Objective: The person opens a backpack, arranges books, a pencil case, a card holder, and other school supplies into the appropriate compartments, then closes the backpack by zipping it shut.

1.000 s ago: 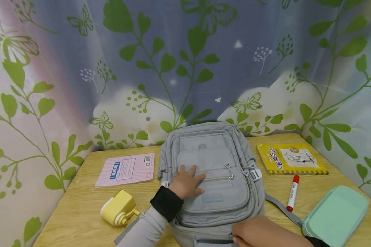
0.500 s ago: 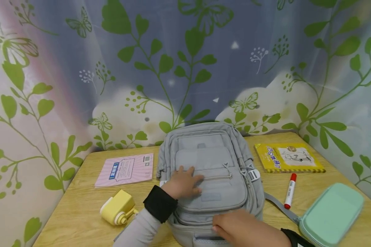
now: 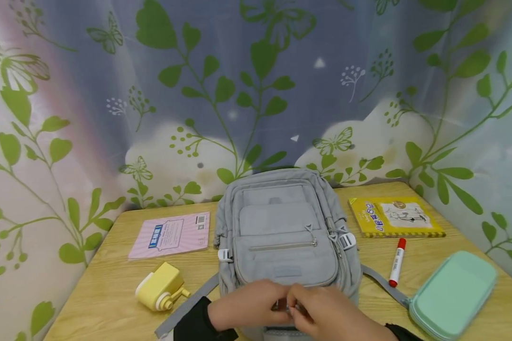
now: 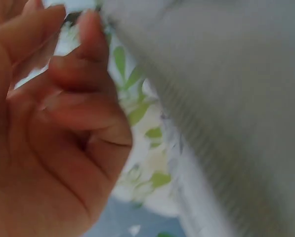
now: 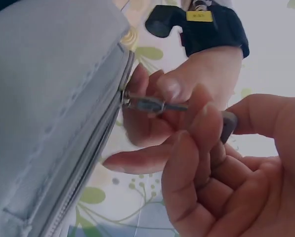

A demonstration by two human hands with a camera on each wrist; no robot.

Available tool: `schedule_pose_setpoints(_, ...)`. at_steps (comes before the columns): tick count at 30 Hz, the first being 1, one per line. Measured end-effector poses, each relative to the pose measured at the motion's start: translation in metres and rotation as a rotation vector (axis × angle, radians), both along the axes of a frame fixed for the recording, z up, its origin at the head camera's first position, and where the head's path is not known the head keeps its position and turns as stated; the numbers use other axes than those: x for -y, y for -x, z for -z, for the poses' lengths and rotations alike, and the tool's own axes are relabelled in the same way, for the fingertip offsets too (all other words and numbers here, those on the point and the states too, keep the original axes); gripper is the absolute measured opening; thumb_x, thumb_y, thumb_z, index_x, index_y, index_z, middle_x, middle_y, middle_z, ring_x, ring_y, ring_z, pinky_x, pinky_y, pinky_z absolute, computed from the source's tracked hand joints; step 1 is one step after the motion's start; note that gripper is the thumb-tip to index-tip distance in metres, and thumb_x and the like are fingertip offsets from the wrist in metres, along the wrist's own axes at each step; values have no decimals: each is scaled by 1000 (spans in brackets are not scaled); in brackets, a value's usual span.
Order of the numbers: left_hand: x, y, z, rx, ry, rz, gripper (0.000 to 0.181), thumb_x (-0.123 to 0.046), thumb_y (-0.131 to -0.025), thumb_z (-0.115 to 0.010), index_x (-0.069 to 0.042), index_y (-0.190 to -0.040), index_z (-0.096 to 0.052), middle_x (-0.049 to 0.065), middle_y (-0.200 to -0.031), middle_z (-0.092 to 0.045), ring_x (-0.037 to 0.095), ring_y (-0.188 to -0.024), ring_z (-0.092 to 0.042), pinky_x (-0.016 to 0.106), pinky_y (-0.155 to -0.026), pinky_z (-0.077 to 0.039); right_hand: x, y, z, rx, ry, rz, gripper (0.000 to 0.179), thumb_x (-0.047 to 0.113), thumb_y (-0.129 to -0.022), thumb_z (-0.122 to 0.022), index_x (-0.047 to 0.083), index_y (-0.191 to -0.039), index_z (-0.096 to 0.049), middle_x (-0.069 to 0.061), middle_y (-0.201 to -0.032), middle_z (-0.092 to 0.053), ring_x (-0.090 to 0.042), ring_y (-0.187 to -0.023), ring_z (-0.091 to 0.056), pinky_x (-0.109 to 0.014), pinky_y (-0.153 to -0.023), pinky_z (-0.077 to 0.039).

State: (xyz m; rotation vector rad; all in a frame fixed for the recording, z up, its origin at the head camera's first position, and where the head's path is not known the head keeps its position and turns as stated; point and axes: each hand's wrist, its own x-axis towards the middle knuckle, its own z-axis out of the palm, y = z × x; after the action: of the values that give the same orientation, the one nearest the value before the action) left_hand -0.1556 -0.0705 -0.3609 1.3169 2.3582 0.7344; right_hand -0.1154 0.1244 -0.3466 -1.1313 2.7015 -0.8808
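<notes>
A grey backpack (image 3: pixel 277 220) rests on the table, its front towards me. At its lower front, my right hand (image 3: pixel 324 308) pinches a zipper pull (image 5: pixel 149 104); in the right wrist view the metal slider meets the zipper (image 5: pixel 83 168) and the pull's grey end (image 5: pixel 230 124) shows between thumb and fingers. My left hand (image 3: pixel 256 303) is right beside the right one, fingers bent and thumb apart, close behind the pull in the right wrist view. The left wrist view shows the left hand's bent fingers (image 4: pixel 88 108) near the bag's fabric.
Left of the backpack lie a pink book (image 3: pixel 170 235) and a yellow bottle-like object (image 3: pixel 160 286). On the right are a yellow book (image 3: pixel 394 217), a red-capped marker (image 3: pixel 397 263) and a mint-green case (image 3: pixel 454 293). Grey straps (image 3: pixel 384 286) reach out sideways; a patterned curtain (image 3: pixel 256 94) hangs behind.
My left hand has left the backpack's front and come down beside the right hand. The right hand has moved leftwards along the bag's lower zipper.
</notes>
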Motion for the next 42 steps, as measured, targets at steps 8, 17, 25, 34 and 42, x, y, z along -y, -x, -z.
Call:
schedule_pose_setpoints(8,1,-7,11,162,-46,100,17,-17,-96,-52,-8,-89,-65,0,-69,-58,-9,-57,-43,9,-58,-44,-14,1,12,70,15,-17,5,21,-100,-45,16,-98,-46,15,-61,-43,6,-48,-35,-15,-43,-34)
schedule_pose_setpoints(17,24,-24,3,124,-6,60,21,-21,-98,-49,-9,-93,-65,-1,-83,-64,-10,-66,-44,10,-63,-45,-22,15,56,-455,-337,-197,36,45,-92,-54,16,-109,-63,5,-106,-61,-10,-96,-58,-25,-77,-48)
schedule_pose_setpoints(25,38,-27,-4,186,-20,-33,14,-19,-97,-51,-13,-104,-61,-5,-73,-61,-8,-59,-45,12,-58,-46,-13,13,52,-426,-342,-161,7,27,-84,-69,24,-79,-66,15,-82,-57,3,-70,-47,-11,-59,-38)
schedule_pose_setpoints(34,86,-9,-16,63,159,-222,15,-11,-90,-60,-18,-76,-60,-12,-62,-54,-3,-54,-42,15,-53,-37,-16,10,44,-331,-337,-110,12,25,-85,-67,23,-74,-65,18,-68,-51,7,-61,-40,-9,-51,-33)
schedule_pose_setpoints(42,118,33,-19,-129,281,-410,22,-6,-88,-60,-18,-70,-56,-8,-60,-55,4,-53,-44,21,-51,-32,-23,13,40,-292,-334,-68,15,23,-85,-66,23,-71,-64,18,-62,-48,7,-57,-40,-12,-49,-35)
